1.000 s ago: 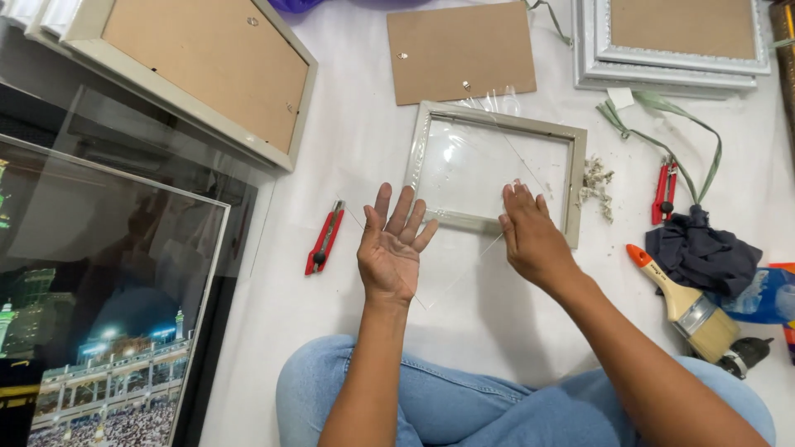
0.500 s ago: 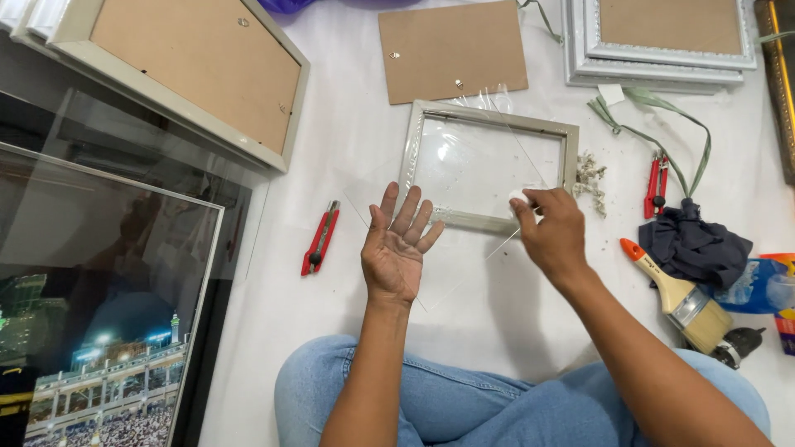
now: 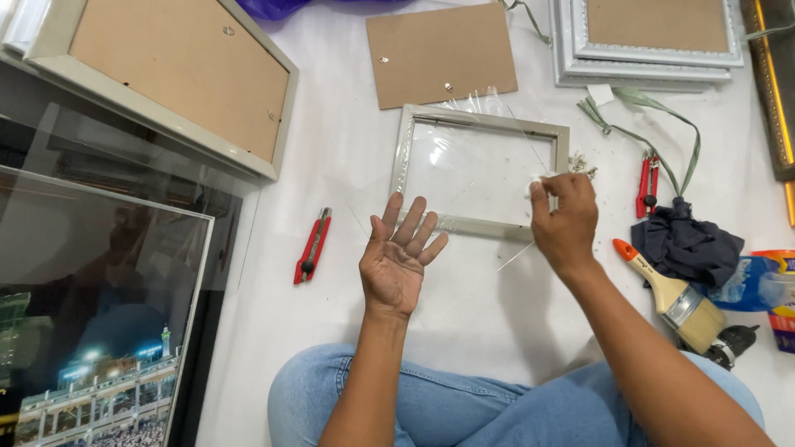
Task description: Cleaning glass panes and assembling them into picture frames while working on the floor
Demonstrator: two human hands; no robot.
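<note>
We find the person seated cross-legged on the white floor (image 3: 348, 165), knees in blue jeans at the bottom of the view. The left hand (image 3: 397, 261) is held flat, palm up and fingers spread, gripping nothing; we judge it to be supporting a clear glass pane (image 3: 464, 273), whose faint edge lines show near both hands, though the pane's full outline cannot be made out. The right hand (image 3: 565, 217) has its fingertips pinched together on a small white wad (image 3: 532, 184), pressed at what appears to be the pane's far edge, consistent with wiping.

Just beyond the hands a small grey picture frame (image 3: 479, 171) lies flat on the floor, its opening looking see-through with specks on it and a scrap of clear film at its top edge. Its placement keeps it within easy reach. A brown backing board (image 3: 440, 54) lies beyond it.

A red utility knife (image 3: 311, 246) rests left of the left hand. To the right lie a second red cutter (image 3: 647, 184), a dark cloth (image 3: 686, 245) and a paintbrush (image 3: 675, 298). Large framed pictures (image 3: 99, 314) lean at left.
</note>
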